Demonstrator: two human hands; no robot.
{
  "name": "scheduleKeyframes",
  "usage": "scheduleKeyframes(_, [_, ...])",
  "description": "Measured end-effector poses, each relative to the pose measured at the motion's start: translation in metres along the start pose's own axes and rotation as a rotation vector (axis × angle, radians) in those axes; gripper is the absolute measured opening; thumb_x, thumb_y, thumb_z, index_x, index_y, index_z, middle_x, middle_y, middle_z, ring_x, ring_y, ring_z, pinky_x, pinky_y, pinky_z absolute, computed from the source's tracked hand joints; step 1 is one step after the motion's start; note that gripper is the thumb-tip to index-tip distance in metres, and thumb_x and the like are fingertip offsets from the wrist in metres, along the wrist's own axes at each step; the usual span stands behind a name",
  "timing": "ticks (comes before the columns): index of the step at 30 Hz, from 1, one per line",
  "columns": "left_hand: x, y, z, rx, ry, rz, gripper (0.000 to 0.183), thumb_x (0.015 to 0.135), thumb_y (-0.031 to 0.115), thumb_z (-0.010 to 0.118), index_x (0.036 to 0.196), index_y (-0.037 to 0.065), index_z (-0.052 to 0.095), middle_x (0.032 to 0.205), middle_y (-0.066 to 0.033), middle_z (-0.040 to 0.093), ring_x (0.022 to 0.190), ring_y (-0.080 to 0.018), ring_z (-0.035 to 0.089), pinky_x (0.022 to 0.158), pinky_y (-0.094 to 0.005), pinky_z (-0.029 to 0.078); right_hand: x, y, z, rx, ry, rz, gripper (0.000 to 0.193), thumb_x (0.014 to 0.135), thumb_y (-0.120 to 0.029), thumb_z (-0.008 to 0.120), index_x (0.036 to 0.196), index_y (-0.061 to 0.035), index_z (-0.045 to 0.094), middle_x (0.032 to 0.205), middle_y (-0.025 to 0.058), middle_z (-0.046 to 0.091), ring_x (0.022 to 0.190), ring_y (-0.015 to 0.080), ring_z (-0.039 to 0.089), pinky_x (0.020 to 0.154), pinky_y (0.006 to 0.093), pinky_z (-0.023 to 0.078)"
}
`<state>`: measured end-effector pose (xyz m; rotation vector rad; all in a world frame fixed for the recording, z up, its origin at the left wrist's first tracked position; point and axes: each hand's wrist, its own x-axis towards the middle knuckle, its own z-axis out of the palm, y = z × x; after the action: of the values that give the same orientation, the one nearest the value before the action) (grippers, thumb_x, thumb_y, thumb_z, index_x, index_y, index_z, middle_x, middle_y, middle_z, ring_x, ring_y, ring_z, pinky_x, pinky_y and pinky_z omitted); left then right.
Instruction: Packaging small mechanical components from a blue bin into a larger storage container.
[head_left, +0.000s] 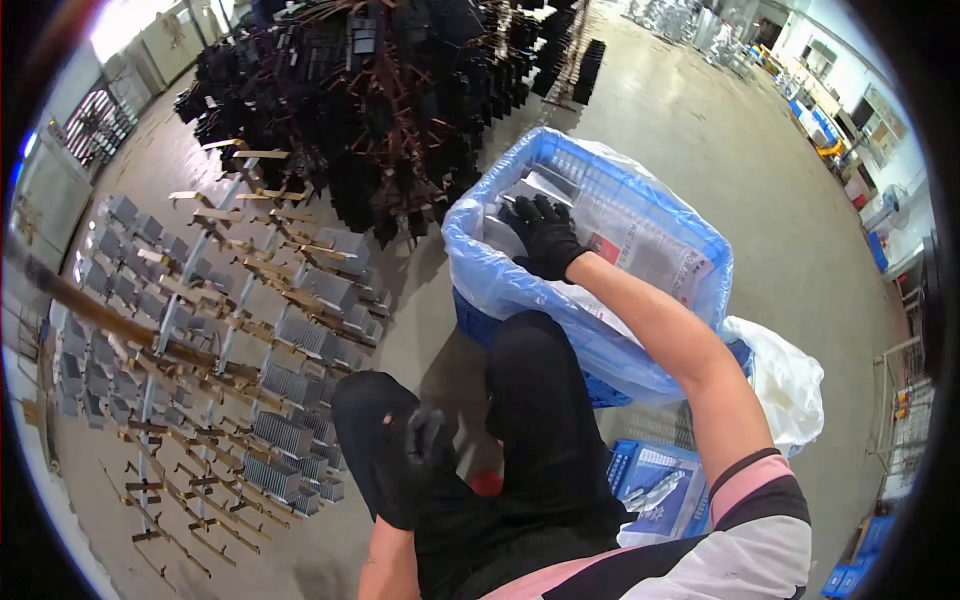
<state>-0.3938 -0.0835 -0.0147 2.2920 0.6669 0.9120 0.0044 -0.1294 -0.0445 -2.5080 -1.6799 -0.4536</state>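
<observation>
My right hand (545,238), in a black glove, reaches into a blue plastic crate (715,265) lined with clear film. Its fingers are spread, palm down, over grey metal pieces (548,184) at the crate's far left end; the hand partly covers them. Printed newspaper (645,235) lies beside the hand inside the crate. My left hand (428,445), also black-gloved, is in front of my left knee, apart from the crate. Blur and the dark trousers behind it obscure its fingers. No held thing can be made out there.
A rack (215,360) of branching hooks carries several finned grey metal blocks (283,432) at left. Beyond stands a dense rack of black parts (370,100). A white plastic bag (785,385) and a low blue crate (680,490) are at my right side.
</observation>
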Motion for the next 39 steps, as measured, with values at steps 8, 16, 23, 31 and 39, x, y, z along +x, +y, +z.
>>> scheduleKeyframes(8, [-0.082, -0.069, -0.080, 0.140, 0.410, -0.512, 0.017, 0.094, 0.020, 0.067, 0.099, 0.005, 0.062, 0.087, -0.0042, 0.062, 0.068, -0.0123, 0.056, 0.063, -0.0279, 0.046, 0.021, -0.013, -0.063, 0.193, 0.346, -0.187, 0.050, 0.091, -0.027, 0.064, 0.134, -0.0026, 0.053, 0.132, 0.0216, 0.056, 0.128, 0.0371, 0.048, 0.110, 0.0448, 0.034])
scheduleKeyframes(16, [-0.145, -0.119, -0.107, -0.383, 0.718, -1.007, 0.030, 0.094, 0.030, 0.068, 0.103, 0.003, 0.058, 0.078, -0.0025, 0.056, 0.057, -0.0086, 0.051, 0.050, -0.0263, 0.042, -0.003, -0.202, -0.082, 0.801, 0.060, -0.360, 0.034, 0.093, -0.018, 0.062, 0.125, -0.0065, 0.060, 0.123, 0.0181, 0.061, 0.116, 0.0360, 0.056, 0.099, 0.0430, 0.045])
scheduleKeyframes(23, [-0.132, -0.198, -0.132, 0.275, 0.423, -0.865, 0.027, 0.092, 0.021, 0.070, 0.090, -0.001, 0.055, 0.070, -0.0070, 0.053, 0.061, -0.0181, 0.053, 0.055, -0.0302, 0.043, -0.024, -0.224, -0.051, 0.908, -0.147, -0.485, 0.034, 0.091, -0.017, 0.062, 0.124, -0.0060, 0.061, 0.116, 0.0198, 0.062, 0.107, 0.0383, 0.059, 0.092, 0.0439, 0.048])
scheduleKeyframes(31, [-0.104, -0.193, -0.122, 0.375, 0.475, -0.784, 0.032, 0.095, 0.032, 0.065, 0.087, 0.001, 0.060, 0.065, -0.0051, 0.052, 0.061, -0.0173, 0.054, 0.051, -0.0364, 0.042, -0.027, -0.210, -0.043, 0.989, -0.110, -0.367, 0.034, 0.092, -0.019, 0.062, 0.124, -0.0068, 0.061, 0.113, 0.0202, 0.063, 0.103, 0.0377, 0.060, 0.089, 0.0431, 0.049])
scheduleKeyframes(39, [-0.093, -0.173, -0.130, 0.363, 0.233, -1.189, 0.027, 0.091, 0.030, 0.070, 0.090, 0.005, 0.061, 0.077, -0.0034, 0.057, 0.079, -0.0180, 0.063, 0.053, -0.0342, 0.048, -0.030, -0.206, -0.036, 0.963, -0.106, -0.367, 0.035, 0.093, -0.022, 0.062, 0.124, -0.0062, 0.061, 0.113, 0.0205, 0.063, 0.104, 0.0382, 0.061, 0.088, 0.0433, 0.049])
